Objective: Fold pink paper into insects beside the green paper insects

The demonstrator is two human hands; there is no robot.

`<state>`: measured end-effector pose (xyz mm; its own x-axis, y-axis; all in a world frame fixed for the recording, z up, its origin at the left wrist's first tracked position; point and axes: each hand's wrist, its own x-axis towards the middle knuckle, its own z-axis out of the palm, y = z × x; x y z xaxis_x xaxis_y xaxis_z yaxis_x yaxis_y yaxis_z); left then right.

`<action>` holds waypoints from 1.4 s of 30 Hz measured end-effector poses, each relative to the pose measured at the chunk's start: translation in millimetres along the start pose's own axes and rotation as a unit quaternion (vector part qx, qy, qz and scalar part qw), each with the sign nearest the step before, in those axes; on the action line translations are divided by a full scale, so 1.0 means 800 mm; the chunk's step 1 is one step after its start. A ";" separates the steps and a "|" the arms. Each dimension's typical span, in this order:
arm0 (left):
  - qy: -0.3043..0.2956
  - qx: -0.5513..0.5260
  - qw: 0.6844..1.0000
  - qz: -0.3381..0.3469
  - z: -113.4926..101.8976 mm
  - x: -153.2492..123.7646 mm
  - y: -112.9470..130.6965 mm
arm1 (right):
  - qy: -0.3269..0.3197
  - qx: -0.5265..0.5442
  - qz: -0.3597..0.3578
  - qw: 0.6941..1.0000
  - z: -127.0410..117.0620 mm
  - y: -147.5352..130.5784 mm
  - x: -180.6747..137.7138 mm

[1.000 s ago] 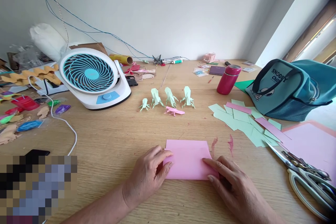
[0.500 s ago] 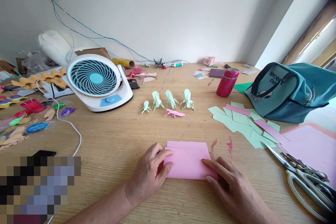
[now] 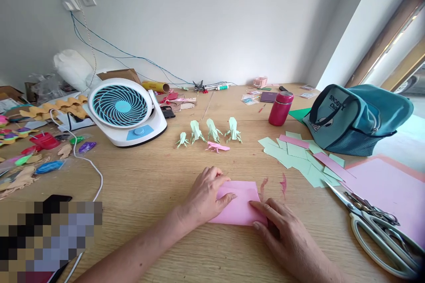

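A folded sheet of pink paper point(image 3: 241, 203) lies on the wooden table in front of me. My left hand point(image 3: 206, 196) covers its left side, thumb stretched over the top face and fingers at the upper left edge. At the lower right corner, my right hand point(image 3: 283, 230) holds the sheet, index finger and thumb on it and the other fingers curled out of sight. Beyond the sheet stand several pale green folded paper insects point(image 3: 214, 130). One pink paper insect point(image 3: 217, 147) lies in front of them.
Right of my hands are scissors point(image 3: 358, 212), green and pink paper pieces point(image 3: 299, 150), a teal bag point(image 3: 352, 119) and a dark pink flask point(image 3: 280, 108). A white fan point(image 3: 142, 135) stands at back left, near a white cable point(image 3: 99, 172) and small craft bits.
My left hand has slid up and right across the pink paper, its fingers now at the upper edge. My right hand keeps its place on the right side. The view has shifted slightly.
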<state>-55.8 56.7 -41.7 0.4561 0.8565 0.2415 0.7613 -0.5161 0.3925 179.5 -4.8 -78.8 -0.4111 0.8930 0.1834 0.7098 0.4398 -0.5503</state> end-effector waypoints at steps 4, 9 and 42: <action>-0.025 -0.019 0.999 -0.013 0.012 -0.008 -0.006 | -0.001 0.007 -0.001 1.000 0.000 0.000 0.000; -0.046 -0.030 0.998 -0.030 0.007 -0.011 -0.010 | -0.002 0.014 0.006 1.000 0.000 0.001 -0.002; -0.151 -0.036 0.987 -0.037 -0.015 -0.019 0.008 | 0.008 0.005 -0.002 1.000 -0.002 0.000 -0.001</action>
<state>-63.1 40.6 -32.3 0.5256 0.8486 -0.0604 0.7678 -0.4425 0.4634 180.9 -5.8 -77.3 -0.4039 0.8929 0.1991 0.7025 0.4421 -0.5576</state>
